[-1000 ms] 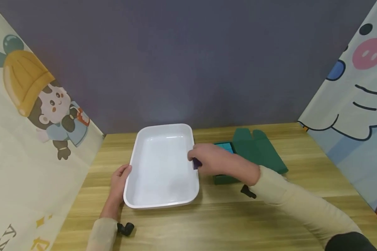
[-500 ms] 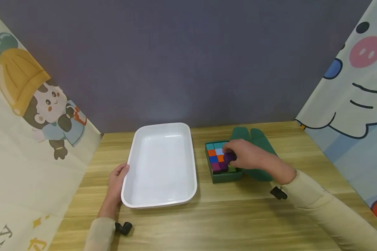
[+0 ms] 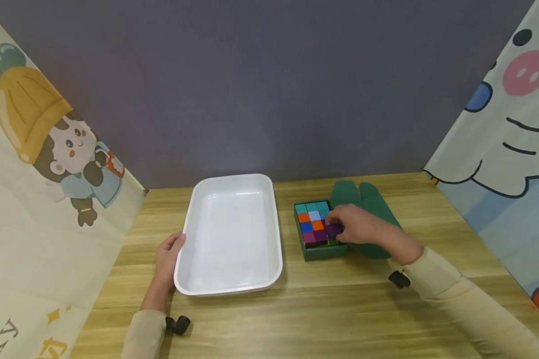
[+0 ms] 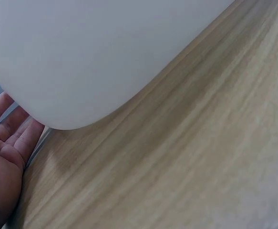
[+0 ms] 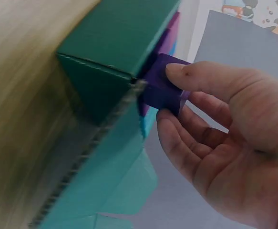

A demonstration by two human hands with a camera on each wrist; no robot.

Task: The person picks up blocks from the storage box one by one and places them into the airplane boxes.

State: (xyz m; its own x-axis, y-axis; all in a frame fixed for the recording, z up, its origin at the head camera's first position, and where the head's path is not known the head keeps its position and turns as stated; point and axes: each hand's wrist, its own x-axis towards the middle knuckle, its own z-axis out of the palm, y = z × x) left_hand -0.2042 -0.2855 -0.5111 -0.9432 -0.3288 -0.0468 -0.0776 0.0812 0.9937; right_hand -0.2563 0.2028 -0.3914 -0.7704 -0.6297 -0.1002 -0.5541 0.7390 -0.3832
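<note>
In the right wrist view, my right hand point(image 5: 224, 129) pinches a purple cube point(image 5: 162, 81) between thumb and fingers. The cube is at the opening of a green cardboard box point(image 3: 325, 253), on its right side in the head view. Several coloured cubes point(image 3: 311, 224) lie in rows inside; my right hand point(image 3: 357, 224) hides part of them. My left hand point(image 3: 165, 257) touches the left side of a white rectangular tray point(image 3: 231, 239), thumb near the rim. In the left wrist view, the fingers point(image 4: 22, 131) lie loosely against the tray's outer wall.
The box's green lid point(image 3: 379, 209) is folded back to the right, with flaps toward the wall. All of it stands on a wood-grain table point(image 3: 260, 324). A dark grey panel point(image 3: 269, 89) rises behind, with printed cartoon sheets point(image 3: 85, 164) at both sides.
My right hand has moved from the tray's right edge to the green box, carrying the purple cube, and dropped slightly lower there. My left hand has stayed at the tray.
</note>
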